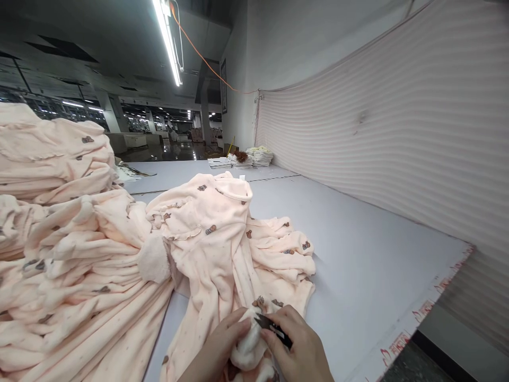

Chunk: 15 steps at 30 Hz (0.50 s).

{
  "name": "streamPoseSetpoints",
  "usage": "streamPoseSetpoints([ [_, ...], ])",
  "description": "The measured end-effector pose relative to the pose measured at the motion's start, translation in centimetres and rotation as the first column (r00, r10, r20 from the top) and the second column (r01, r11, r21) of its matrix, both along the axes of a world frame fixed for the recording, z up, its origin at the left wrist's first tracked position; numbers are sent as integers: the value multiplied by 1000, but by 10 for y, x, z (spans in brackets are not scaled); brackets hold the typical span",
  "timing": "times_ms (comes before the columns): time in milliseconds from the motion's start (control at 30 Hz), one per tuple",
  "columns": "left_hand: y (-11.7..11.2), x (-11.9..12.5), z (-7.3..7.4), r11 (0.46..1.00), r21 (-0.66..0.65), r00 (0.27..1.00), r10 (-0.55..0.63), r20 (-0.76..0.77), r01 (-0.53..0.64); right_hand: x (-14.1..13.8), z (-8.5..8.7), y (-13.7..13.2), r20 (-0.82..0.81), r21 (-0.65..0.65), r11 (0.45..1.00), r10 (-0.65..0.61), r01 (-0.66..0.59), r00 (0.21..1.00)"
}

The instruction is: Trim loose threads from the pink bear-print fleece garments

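Note:
A pale pink fleece garment (222, 254) with small brown bear prints is spread over the table in front of me. My left hand (228, 339) is closed on a bunched end of it, where white fluffy fabric (248, 342) shows. In my right hand (298, 345) is a small black pair of thread snips (274, 329), its pointed tip touching or very near the white fabric. Part of the snips is hidden in my fingers.
Heaps of the same pink garments (79, 276) fill the left side of the table (358, 265). Stacked folded cloth or papers (258, 156) lie at the far end. A striped sheet (377, 132) hangs along the right edge.

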<state>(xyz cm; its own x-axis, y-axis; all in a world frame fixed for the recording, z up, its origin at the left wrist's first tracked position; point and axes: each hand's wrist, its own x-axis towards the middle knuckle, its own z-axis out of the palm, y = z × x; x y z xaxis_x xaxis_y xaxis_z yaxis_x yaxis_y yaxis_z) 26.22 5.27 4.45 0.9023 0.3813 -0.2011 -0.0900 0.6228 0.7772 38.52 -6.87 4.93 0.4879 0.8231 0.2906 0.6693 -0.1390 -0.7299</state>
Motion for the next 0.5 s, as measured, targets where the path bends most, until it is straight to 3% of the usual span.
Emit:
streamPoseSetpoints([
  [133,2,0,0,999,-50,1000,-19,-11,19,4,-5,4,-73,71,996,49,-44,996],
  [200,3,0,-1,999,-31,997,-41,-69,39,7,-7,8,-143,122,991,-32,50,989],
  [267,3,-1,-1,987,153,990,-19,-141,41,10,-10,13,-209,122,983,-111,139,972],
  [300,3,-2,-2,939,343,983,40,-180,25,10,-11,16,-233,94,986,-112,137,966],
  [333,3,-4,-3,828,560,968,146,-204,-7,11,-12,18,-245,60,992,-91,109,965],
  [400,3,-10,-7,486,871,895,415,-161,-69,10,-15,19,-218,4,1000,-19,20,976],
  [433,4,-13,-9,359,929,847,517,-119,-89,10,-16,17,-192,-18,1000,6,-10,981],
  [467,4,-16,-12,309,944,812,576,-89,-115,9,-16,14,-169,-41,999,14,-21,985],
  [500,4,-19,-15,324,934,799,596,-77,-152,8,-16,11,-157,-65,997,21,-32,987],
])
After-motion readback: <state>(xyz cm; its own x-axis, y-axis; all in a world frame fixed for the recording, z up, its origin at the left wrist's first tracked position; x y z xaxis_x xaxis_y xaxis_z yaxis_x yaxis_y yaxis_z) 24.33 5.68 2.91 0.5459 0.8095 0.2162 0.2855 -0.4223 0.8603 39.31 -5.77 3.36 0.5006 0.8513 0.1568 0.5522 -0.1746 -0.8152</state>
